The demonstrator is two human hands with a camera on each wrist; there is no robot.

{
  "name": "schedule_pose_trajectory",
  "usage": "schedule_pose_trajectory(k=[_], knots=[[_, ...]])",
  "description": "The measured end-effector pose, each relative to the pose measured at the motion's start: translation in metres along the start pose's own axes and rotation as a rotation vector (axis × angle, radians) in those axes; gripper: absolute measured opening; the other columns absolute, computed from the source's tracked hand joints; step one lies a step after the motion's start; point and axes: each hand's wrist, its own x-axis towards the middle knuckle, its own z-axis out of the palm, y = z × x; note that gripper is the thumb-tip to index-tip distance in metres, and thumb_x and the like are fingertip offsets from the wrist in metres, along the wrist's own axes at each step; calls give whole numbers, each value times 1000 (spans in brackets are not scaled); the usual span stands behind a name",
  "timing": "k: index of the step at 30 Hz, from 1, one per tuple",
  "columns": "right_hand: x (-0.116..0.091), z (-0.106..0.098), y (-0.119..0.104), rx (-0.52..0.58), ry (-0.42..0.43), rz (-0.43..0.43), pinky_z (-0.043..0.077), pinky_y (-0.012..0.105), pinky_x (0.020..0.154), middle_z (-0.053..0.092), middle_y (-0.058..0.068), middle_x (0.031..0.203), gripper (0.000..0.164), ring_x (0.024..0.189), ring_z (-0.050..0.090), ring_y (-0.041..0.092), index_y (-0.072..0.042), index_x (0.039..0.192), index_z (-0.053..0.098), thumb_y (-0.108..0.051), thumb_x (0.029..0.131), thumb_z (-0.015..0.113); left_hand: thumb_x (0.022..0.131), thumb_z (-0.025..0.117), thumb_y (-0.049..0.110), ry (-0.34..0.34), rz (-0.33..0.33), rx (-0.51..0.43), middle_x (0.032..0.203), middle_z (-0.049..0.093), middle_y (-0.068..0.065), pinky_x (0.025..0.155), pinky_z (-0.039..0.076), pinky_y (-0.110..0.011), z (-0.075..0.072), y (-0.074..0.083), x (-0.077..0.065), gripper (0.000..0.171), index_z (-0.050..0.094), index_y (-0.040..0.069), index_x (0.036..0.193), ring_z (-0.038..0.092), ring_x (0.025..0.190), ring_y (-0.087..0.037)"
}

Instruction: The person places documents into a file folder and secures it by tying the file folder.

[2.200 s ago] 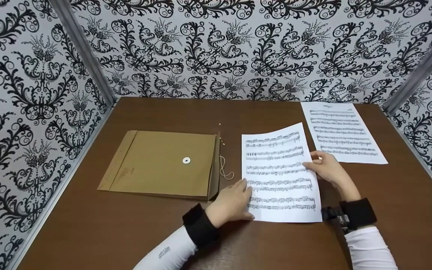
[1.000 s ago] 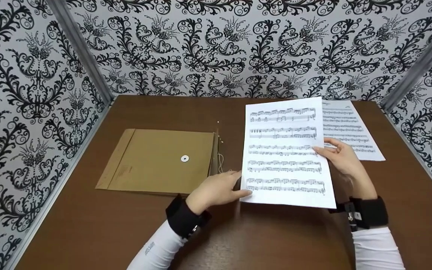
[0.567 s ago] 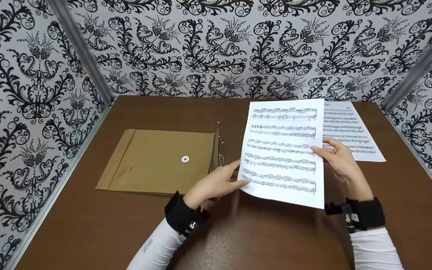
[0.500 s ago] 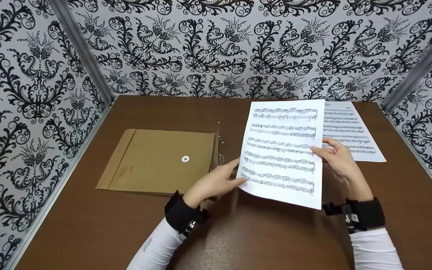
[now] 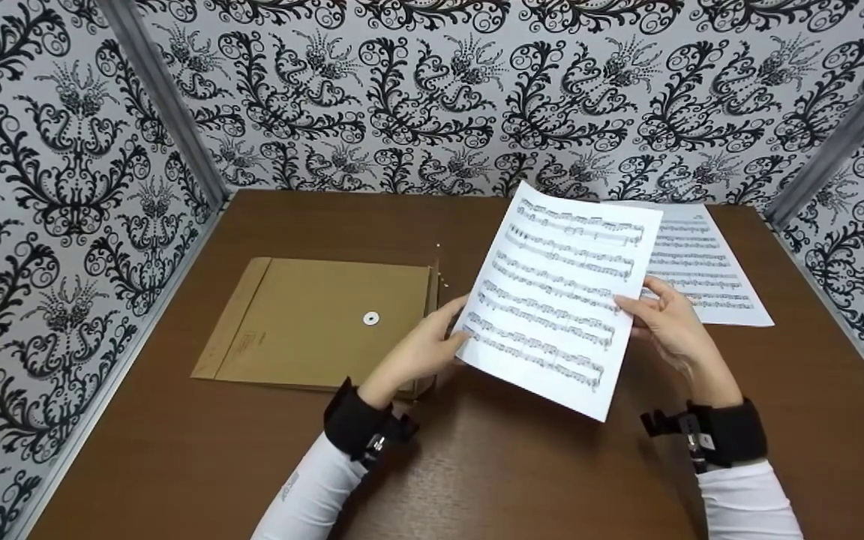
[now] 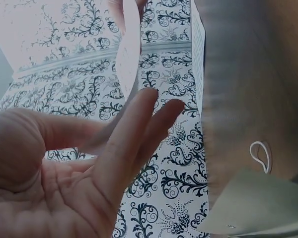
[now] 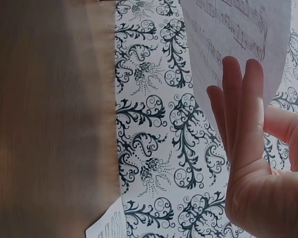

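Observation:
Between both hands, a sheet of printed music (image 5: 552, 292) hangs above the table, tilted with its top leaning right. My left hand (image 5: 421, 349) pinches its lower left edge, thumb on the printed face and fingers behind. On the right edge, my right hand (image 5: 668, 326) pinches the sheet at about mid-height. In the right wrist view several fingers (image 7: 243, 109) lie straight against the back of the paper (image 7: 233, 29). The left wrist view shows the sheet (image 6: 126, 64) nearly edge-on, between thumb and fingers.
A brown card envelope (image 5: 319, 322) with a white button (image 5: 371, 319) lies left of the hands on the wooden table (image 5: 477, 465). Its string loop (image 6: 260, 156) shows in the left wrist view. Another music sheet (image 5: 709, 277) lies at the back right. Patterned walls (image 5: 439, 97) enclose the table.
The sheet has been raised off the table by both hands. In the last half second it has turned clockwise and shifted left at its lower end, the left hand moving up and left.

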Motion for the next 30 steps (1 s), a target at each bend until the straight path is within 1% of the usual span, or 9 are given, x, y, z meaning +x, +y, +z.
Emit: schedule_pose_trajectory(k=[3, 6, 10, 13, 15, 17, 22, 26, 30], knots=[[0, 3, -1, -5, -3, 7, 63, 23, 71, 80, -6, 94, 45, 81, 78, 10, -4, 140, 41, -6, 101, 61, 100, 41, -7, 43, 14, -2, 145, 54, -30, 80, 59, -31, -3, 0, 0, 59, 28, -5, 158, 68, 110, -34], [-1, 5, -1, -4, -10, 16, 63, 23, 71, 81, -6, 94, 50, 82, 78, 11, -2, 145, 38, -7, 101, 62, 97, 41, -9, 80, 17, -12, 141, 58, -30, 74, 56, -26, -6, -1, 1, 60, 32, -6, 157, 68, 100, -27], [-2, 7, -2, -14, -13, 28, 62, 22, 69, 81, -8, 95, 54, 82, 78, 10, -3, 147, 37, -8, 101, 63, 95, 42, -9, 122, 12, -57, 136, 61, -31, 69, 57, -25, -12, -3, 4, 60, 36, -6, 155, 67, 90, -20], [-2, 9, -4, -19, -11, 36, 62, 21, 68, 80, -8, 95, 52, 82, 77, 9, -6, 146, 38, -8, 100, 63, 95, 42, -9, 140, 6, -98, 133, 62, -32, 62, 58, -26, -17, -5, 5, 59, 39, -6, 153, 67, 83, -16], [-3, 10, -4, -11, -14, 39, 62, 21, 68, 80, -8, 95, 50, 82, 77, 9, -8, 145, 39, -8, 101, 62, 95, 42, -8, 134, -11, -137, 131, 62, -32, 59, 59, -25, -21, -6, 6, 59, 40, -5, 153, 66, 80, -13], [-3, 11, -5, 12, -19, 44, 62, 22, 70, 80, -8, 96, 48, 83, 78, 10, -10, 144, 39, -8, 101, 61, 95, 43, -7, 114, -34, -180, 129, 62, -32, 59, 59, -23, -25, -7, 7, 59, 40, -4, 154, 67, 79, -11], [-4, 12, -6, 83, -20, 39, 62, 22, 72, 80, -6, 98, 43, 83, 77, 10, -12, 140, 37, -7, 103, 58, 96, 46, -4, 60, -102, -284, 128, 63, -28, 63, 60, -22, -37, -9, 5, 60, 39, -2, 155, 69, 81, -10], [-4, 10, -7, 119, -3, 17, 62, 22, 71, 79, -6, 97, 39, 82, 77, 10, -14, 138, 39, -5, 103, 56, 95, 48, -4, 20, -104, -340, 124, 66, -26, 65, 61, -24, -48, -11, 2, 60, 39, -3, 154, 71, 81, -11], [-4, 8, -7, 142, 13, -7, 62, 22, 70, 78, -6, 97, 37, 80, 77, 10, -15, 136, 41, -5, 104, 54, 95, 50, -3, -6, -92, -366, 116, 70, -16, 66, 62, -25, -58, -13, -1, 60, 39, -4, 154, 72, 79, -11]])
